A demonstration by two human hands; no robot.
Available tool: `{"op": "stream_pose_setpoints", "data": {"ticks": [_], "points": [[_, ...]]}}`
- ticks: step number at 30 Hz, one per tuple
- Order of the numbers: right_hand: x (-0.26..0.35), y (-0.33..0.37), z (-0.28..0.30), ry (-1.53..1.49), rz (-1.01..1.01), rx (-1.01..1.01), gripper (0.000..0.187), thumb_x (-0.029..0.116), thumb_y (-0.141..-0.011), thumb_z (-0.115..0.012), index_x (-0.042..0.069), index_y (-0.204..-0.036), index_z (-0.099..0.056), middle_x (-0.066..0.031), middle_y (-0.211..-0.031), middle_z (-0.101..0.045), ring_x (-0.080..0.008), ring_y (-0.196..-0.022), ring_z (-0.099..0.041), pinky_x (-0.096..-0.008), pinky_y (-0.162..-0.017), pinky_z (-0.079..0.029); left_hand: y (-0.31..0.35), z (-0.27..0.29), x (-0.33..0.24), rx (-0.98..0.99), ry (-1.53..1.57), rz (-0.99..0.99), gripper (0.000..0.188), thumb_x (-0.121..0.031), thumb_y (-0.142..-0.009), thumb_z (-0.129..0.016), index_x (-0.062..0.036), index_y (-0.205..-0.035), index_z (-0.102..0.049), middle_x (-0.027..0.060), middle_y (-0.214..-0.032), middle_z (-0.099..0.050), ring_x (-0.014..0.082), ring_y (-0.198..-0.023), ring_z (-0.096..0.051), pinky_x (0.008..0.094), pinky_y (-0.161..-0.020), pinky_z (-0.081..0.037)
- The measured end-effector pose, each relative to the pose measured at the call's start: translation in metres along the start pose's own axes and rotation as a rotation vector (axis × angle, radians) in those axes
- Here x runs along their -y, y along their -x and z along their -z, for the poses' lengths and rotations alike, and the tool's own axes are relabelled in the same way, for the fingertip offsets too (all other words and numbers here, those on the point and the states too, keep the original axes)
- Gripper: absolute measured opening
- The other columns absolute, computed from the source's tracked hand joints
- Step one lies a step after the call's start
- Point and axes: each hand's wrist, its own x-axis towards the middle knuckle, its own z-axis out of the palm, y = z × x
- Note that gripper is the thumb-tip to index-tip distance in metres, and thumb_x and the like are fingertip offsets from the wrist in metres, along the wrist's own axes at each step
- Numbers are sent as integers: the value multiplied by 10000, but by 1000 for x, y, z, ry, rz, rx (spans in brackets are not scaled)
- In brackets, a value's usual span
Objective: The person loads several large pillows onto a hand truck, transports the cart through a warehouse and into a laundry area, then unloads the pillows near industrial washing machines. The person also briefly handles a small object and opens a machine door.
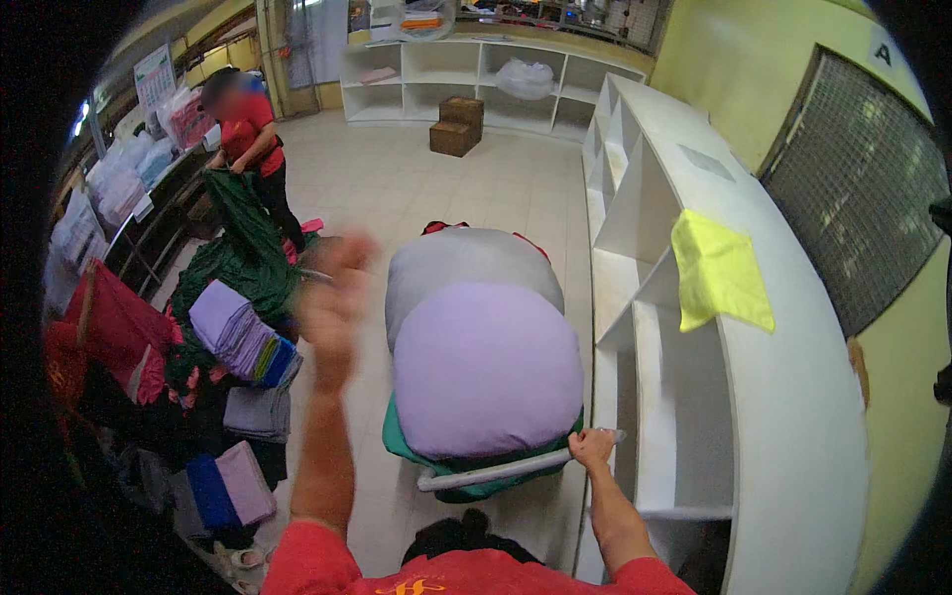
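My right hand [592,446] is wrapped round the right end of a whitish bar, the push handle [496,472] of a cart. A plump lavender cloth bundle [488,367] sits on the cart, with a grey bundle [436,263] beyond it and green cloth [397,434] bulging out underneath. Most of the cart itself is hidden by this load. My left hand [339,283] is raised to the left of the bundles, apart from the handle. Motion smears its fingers, so I cannot tell whether they hold anything.
Folded cloth stacks [230,327] and a dark green fabric heap [223,273] lie at left, where a person in red [248,134] handles green cloth. White shelving [783,397] runs close along the right, a yellow cloth [719,273] draped over it. Brown boxes [454,134] stand ahead.
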Motion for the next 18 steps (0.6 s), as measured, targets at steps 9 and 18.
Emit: {"op": "stream_pose_setpoints", "data": {"ticks": [9,18], "points": [[18,-288,-20,-53,195,-162,294,310,-742,-569,63,-623,-673,-164,-672,-654,-361,-692,-607,-460,-769,-432,217,-195,299,1018,-496,674,593,-502,-878,-589,-37,-1246,-597,205,-1156,-634,376,-1069,-599,505,-892,-461],[52,-591,-59,-15,263,-56,330,336,-773,-571,58,-627,-673,-160,-705,-674,-353,-718,-620,-454,-771,-430,14,-361,438,511,-315,459,239,-195,-851,-656,-28,-1018,-618,133,-917,-583,324,-827,-585,436,-748,-477]]}}
